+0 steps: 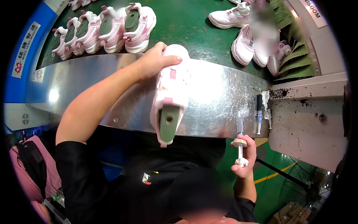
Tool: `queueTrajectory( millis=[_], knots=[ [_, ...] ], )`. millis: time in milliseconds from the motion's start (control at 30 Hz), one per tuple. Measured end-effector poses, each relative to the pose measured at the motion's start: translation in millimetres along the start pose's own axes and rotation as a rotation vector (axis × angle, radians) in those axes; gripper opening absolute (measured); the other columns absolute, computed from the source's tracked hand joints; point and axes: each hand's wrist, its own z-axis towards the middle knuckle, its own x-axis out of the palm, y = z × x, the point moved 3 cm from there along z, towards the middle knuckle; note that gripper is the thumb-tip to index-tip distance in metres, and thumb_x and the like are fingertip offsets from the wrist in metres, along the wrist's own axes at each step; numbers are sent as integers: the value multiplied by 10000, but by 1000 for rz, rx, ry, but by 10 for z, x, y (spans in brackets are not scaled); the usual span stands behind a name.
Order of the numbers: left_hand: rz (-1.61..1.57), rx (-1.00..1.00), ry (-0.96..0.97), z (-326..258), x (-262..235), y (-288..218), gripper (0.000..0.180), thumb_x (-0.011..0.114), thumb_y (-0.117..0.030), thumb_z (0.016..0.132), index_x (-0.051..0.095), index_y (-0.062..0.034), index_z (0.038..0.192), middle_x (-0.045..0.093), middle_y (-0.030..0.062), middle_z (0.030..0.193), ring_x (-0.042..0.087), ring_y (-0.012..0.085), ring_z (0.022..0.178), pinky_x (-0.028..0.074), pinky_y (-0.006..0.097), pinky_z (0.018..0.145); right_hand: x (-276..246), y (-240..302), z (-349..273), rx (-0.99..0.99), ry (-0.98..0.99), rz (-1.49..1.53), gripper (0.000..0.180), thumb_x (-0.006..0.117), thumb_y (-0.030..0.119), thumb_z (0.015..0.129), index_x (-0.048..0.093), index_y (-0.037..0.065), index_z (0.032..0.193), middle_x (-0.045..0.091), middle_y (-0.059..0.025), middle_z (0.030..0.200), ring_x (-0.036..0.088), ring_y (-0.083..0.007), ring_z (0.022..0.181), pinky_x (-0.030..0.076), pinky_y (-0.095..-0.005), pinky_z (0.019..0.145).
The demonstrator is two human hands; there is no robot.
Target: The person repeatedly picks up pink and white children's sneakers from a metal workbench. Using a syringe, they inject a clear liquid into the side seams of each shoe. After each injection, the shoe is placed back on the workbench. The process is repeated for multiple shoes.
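Observation:
My left hand [158, 60] is closed around the toe end of a white and pink sneaker [170, 84]. The heel end of that sneaker points toward me and juts over the front edge of the bench. A green shoe last [169, 125] with a round hole fills its opening. To the right, my right hand [249, 155] grips a clear syringe [240, 125] whose tip points away from me. Its flange is wrapped in pale material. My thumb is at the plunger end, which carries a white wad. The syringe is apart from the sneaker.
A steel bench strip [209, 108] borders a green surface [182, 28]. Several sneakers on lasts [108, 31] line up at far left; more sneakers [244, 44] lie far right beside green slats [298, 61]. Other syringes [259, 115] rest by the white side wall [302, 130]. A fan [305, 186] stands lower right.

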Motion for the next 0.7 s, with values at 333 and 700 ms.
queueTrajectory(
  millis=[333, 700],
  knots=[
    [-1198, 333, 300, -688, 144, -210, 608, 707, 8, 731, 469, -63, 1286, 592, 101, 1164, 589, 207, 1061, 491, 357, 916, 461, 624, 894, -173, 250, 686, 787, 633, 750, 678, 472, 108, 1104, 624, -164, 809, 475, -259, 880, 370, -381, 782],
    [-1002, 361, 280, -816, 155, -252, 744, 833, -85, 602, 476, -35, 1253, 579, 97, 1159, 564, 196, 1093, 456, 343, 939, 777, 897, 1246, -141, 469, 885, 748, 609, 731, 728, 491, 101, 1113, 649, -188, 922, 463, -288, 960, 335, -423, 871]
  ],
)
